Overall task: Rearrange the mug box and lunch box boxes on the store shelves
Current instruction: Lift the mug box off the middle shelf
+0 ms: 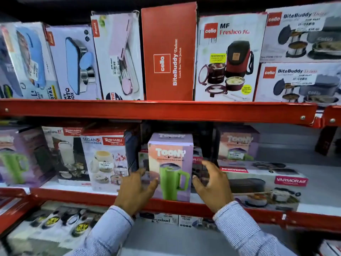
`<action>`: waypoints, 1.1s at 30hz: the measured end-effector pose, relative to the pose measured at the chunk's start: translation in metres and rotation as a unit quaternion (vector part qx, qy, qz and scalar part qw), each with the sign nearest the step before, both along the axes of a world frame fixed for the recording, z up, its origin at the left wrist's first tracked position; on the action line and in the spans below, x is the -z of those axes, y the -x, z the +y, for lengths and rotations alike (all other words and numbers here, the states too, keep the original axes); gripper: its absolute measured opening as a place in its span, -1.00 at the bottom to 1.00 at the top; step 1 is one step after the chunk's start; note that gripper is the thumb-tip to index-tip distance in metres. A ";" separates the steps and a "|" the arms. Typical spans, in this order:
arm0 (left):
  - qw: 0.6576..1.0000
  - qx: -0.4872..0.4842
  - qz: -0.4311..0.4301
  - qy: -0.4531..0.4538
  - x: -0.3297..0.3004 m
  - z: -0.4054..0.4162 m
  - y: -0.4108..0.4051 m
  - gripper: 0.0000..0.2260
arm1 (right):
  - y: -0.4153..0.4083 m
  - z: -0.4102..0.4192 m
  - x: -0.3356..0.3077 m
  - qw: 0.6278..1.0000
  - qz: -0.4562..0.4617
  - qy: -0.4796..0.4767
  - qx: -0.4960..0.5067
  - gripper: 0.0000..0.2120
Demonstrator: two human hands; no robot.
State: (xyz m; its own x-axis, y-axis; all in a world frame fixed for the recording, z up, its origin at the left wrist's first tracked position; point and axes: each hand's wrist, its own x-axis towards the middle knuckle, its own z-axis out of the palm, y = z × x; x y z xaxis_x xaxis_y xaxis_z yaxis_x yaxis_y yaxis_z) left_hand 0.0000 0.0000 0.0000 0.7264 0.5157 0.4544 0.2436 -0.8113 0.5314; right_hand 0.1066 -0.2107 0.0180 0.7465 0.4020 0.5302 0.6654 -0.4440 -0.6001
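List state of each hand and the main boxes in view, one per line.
left hand: open, fingers at the tumbler box's left side, no clear grip
right hand: open, just clear of the box's right side
Toony tumbler box: upright at middle shelf front edge, closed
red Cello BiteBuddy box: upright on top shelf, closed
Varmora box: lying flat, closed
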 end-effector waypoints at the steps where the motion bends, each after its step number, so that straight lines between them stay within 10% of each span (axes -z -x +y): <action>1: 0.999 0.020 -0.009 0.042 0.006 0.002 -0.004 -0.59 | -0.001 0.004 0.001 0.998 0.056 -0.003 -0.001 -0.44; 7: 0.985 0.061 -0.088 0.138 0.023 -0.003 -0.016 -0.78 | -0.005 0.011 0.005 0.985 0.146 -0.056 -0.068 -0.51; 17: 0.948 0.135 -0.271 0.099 -0.002 -0.057 0.055 -0.65 | 0.043 -0.051 -0.001 0.973 -0.041 -0.198 -0.111 -0.60; 23: 0.963 0.113 -0.245 -0.010 0.050 -0.079 0.094 -0.70 | 0.077 -0.092 0.046 0.979 -0.100 -0.157 -0.086 -0.67; 33: 0.971 0.130 -0.009 0.201 0.176 -0.103 0.076 -0.59 | 0.065 -0.104 0.187 0.980 0.133 -0.102 -0.110 -0.53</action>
State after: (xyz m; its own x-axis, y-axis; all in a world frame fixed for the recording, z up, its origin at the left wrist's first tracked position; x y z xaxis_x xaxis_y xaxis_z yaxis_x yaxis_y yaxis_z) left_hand -0.0763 -0.1028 -0.1759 0.8495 0.4546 0.2677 0.0470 -0.5706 0.8199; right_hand 0.0418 -0.3146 -0.1692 0.7757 0.4756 0.4148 0.5401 -0.1603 -0.8262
